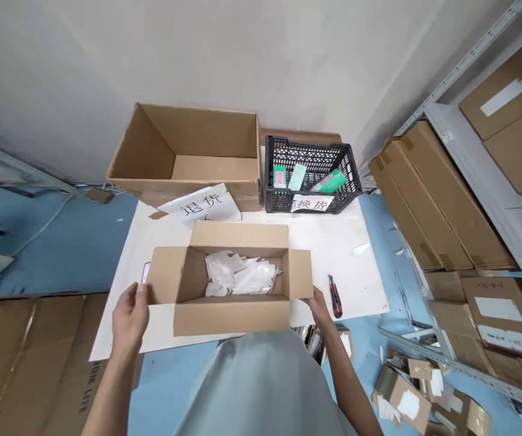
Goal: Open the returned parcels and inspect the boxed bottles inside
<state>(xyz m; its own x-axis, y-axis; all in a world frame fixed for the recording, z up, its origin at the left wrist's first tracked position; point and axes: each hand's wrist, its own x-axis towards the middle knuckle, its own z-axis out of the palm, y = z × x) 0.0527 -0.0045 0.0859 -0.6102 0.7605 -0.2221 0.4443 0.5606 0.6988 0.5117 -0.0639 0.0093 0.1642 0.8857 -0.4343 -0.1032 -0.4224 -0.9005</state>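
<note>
"What words could you read?"

"退货 on the paper (209,207) against the big box (215,130), and 换货 on the tag (312,203) of the basket (272,201)."

"Where was the small open box (231,318)?"

"On the worktop (347,242), with crinkly white stuff (238,275) inside."

"Was it held?"

"The left hand (129,315) pinched the left flap (165,275) in its fingers (141,294). The right hand (319,307) touched the right flap (300,275); how wide its fingers were, I couldn't tell."

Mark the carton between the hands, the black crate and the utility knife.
Carton (232,318), head view: front flap.
Black crate (279,202), head view: front wall, left of its label.
Utility knife (336,301), head view: handle.
</note>
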